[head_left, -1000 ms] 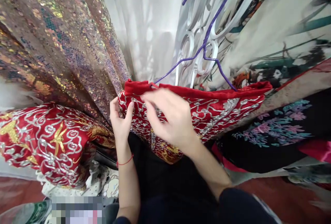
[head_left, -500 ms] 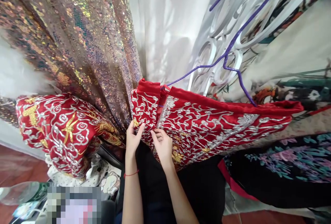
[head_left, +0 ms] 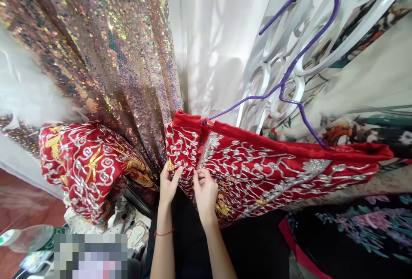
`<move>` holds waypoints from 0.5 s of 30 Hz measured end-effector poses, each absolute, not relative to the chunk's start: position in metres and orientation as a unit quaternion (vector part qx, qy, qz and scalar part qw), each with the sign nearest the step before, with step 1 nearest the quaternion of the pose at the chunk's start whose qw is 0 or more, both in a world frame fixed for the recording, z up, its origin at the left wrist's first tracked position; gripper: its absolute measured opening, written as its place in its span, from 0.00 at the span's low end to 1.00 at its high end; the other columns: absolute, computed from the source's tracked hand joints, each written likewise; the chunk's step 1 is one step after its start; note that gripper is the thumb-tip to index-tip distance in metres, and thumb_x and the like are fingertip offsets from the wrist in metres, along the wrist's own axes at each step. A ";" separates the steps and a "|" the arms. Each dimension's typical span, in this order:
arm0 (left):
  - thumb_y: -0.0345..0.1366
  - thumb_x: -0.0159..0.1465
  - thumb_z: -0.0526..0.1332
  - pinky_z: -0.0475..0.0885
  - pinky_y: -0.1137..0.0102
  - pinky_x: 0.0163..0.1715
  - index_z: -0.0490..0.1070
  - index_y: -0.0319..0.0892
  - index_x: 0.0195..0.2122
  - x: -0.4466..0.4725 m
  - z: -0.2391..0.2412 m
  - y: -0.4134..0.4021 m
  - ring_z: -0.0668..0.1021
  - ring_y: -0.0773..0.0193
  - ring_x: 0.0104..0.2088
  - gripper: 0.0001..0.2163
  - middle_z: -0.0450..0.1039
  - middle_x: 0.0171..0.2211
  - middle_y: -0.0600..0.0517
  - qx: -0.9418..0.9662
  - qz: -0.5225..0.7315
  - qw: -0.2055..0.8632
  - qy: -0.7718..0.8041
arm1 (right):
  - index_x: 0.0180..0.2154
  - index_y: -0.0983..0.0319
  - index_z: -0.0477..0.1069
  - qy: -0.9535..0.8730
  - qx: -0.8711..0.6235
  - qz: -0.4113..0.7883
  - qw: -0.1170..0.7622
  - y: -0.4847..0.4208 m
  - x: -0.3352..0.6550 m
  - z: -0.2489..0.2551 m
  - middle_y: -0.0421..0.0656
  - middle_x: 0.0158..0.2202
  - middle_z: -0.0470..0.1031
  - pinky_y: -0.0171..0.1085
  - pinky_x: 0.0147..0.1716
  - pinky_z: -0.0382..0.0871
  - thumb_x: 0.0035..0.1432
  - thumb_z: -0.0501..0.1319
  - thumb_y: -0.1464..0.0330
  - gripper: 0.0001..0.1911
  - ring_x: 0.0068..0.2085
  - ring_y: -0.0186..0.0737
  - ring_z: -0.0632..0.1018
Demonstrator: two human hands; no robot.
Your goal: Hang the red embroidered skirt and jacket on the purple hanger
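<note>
Both hands have dropped from the collar to the front opening of the red embroidered garment [head_left: 257, 171], which hangs on a purple hanger [head_left: 289, 73] at centre frame, beside sequin cloth [head_left: 106, 56] at upper left. Noted: left hand [head_left: 169, 182] pinches one flap's edge and right hand [head_left: 204, 189] pinches the facing edge; this looks like closing the front, so the next move wants both edges aligned by fingertip. Only container is a plastic bottle [head_left: 28, 238] lying lower left, contents not discernible.

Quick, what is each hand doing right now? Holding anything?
Left hand: closed, pinching one front edge of the red embroidered garment.
Right hand: closed, pinching the same garment's other front edge.
</note>
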State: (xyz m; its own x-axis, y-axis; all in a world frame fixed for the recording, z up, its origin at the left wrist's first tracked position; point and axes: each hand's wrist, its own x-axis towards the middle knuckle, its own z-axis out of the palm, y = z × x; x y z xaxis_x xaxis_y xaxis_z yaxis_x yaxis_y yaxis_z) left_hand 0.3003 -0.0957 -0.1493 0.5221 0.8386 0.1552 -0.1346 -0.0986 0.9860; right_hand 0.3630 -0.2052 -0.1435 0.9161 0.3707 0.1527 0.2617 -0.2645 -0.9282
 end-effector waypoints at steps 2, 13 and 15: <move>0.49 0.60 0.67 0.73 0.60 0.56 0.69 0.41 0.53 0.301 -0.152 -0.097 0.80 0.54 0.50 0.24 0.77 0.50 0.45 0.632 0.398 0.603 0.281 | 0.32 0.59 0.69 -0.201 -0.785 0.060 0.582 -0.208 0.366 -0.143 0.39 0.23 0.75 0.34 0.26 0.63 0.62 0.56 0.57 0.14 0.21 0.35 0.72; 0.34 0.58 0.64 0.70 0.56 0.50 0.60 0.42 0.45 0.301 -0.137 -0.129 0.70 0.54 0.47 0.16 0.63 0.44 0.47 0.818 0.429 0.218 0.315 | 0.27 0.63 0.72 -0.171 -0.577 0.317 0.733 -0.220 0.382 -0.139 0.34 0.19 0.62 0.30 0.19 0.51 0.49 0.67 0.51 0.20 0.20 0.28 0.60; 0.33 0.61 0.61 0.69 0.62 0.44 0.61 0.44 0.39 0.297 -0.132 -0.131 0.71 0.58 0.40 0.08 0.65 0.37 0.51 0.876 0.328 0.223 0.273 | 0.29 0.63 0.74 -0.163 -0.561 0.330 0.741 -0.222 0.380 -0.139 0.35 0.20 0.65 0.30 0.19 0.50 0.49 0.69 0.52 0.20 0.20 0.26 0.60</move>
State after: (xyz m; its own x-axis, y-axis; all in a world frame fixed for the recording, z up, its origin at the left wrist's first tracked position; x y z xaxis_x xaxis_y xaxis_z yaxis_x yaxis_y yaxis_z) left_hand 0.2965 -0.1314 -0.1319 0.6353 0.6248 0.4538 0.3324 -0.7517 0.5696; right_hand 0.3799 -0.2216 -0.1391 0.7298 0.6714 -0.1288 -0.3060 0.1524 -0.9397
